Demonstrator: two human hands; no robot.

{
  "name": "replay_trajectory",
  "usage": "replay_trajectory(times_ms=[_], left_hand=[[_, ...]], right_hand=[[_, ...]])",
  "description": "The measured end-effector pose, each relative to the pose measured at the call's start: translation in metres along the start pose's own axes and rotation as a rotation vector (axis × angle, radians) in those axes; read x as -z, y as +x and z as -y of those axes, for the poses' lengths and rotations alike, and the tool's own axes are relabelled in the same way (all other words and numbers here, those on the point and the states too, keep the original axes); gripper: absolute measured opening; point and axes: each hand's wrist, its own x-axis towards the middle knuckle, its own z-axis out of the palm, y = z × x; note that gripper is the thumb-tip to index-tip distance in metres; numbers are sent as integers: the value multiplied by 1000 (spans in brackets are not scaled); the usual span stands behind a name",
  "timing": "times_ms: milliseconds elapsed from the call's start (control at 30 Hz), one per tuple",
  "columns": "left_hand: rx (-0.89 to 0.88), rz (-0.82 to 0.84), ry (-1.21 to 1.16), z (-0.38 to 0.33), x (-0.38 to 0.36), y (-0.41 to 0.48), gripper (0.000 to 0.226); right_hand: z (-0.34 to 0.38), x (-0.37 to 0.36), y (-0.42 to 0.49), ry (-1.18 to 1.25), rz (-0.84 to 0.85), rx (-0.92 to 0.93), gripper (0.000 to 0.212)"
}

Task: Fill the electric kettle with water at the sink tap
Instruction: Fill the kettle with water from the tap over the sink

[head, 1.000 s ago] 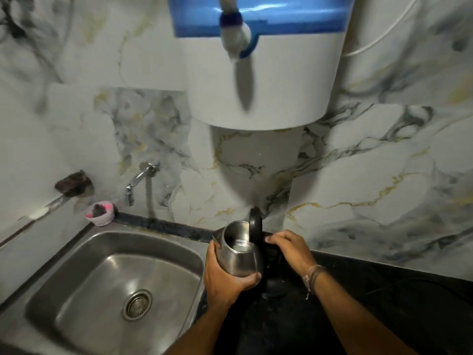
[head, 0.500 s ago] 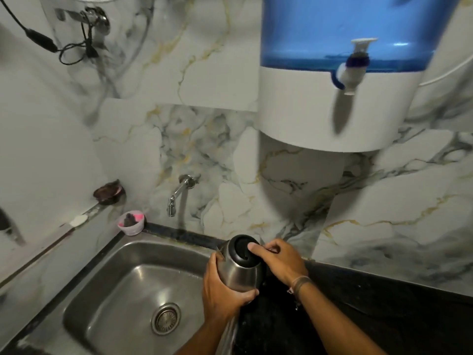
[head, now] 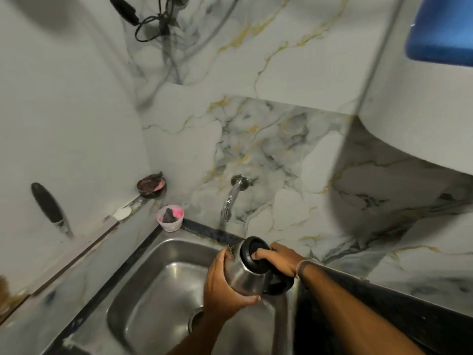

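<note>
A steel electric kettle (head: 244,276) with a black lid is held over the right side of the steel sink (head: 163,285). Its lid is down. My left hand (head: 225,290) wraps the kettle's steel body from the left and below. My right hand (head: 279,258) grips the black handle, with the thumb pressing on the lid. The chrome tap (head: 231,198) sticks out of the marble wall above the sink's back edge, up and slightly left of the kettle. No water runs from it.
A small pink-stained cup (head: 170,218) stands at the sink's back left corner, a dark round dish (head: 151,185) on the ledge above it. A blue and white water dispenser (head: 432,80) hangs on the wall at upper right. Black countertop (head: 384,311) lies right of the sink.
The kettle's lid, open a second ago, is now shut under my right thumb. Both hands have carried the kettle left, from the counter to over the sink. The view swung left.
</note>
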Motion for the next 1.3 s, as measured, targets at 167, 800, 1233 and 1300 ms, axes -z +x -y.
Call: replay_trajectory(times_ms=[167,800,1233,1300], left_hand=[[45,10,-21,38,15,14,150],[83,-68,-163,63,45,106,88],[-15,290,791,-41,40,223,58],[-78,401,792,-36,43,230,49]], right_hand=[[7,-21,35,185,229,-32,51],[-32,-49,97,590,91,-75,75],[-11,-53,112,694,93,-52,58],[-9,-52,112,700,102,-49,51]])
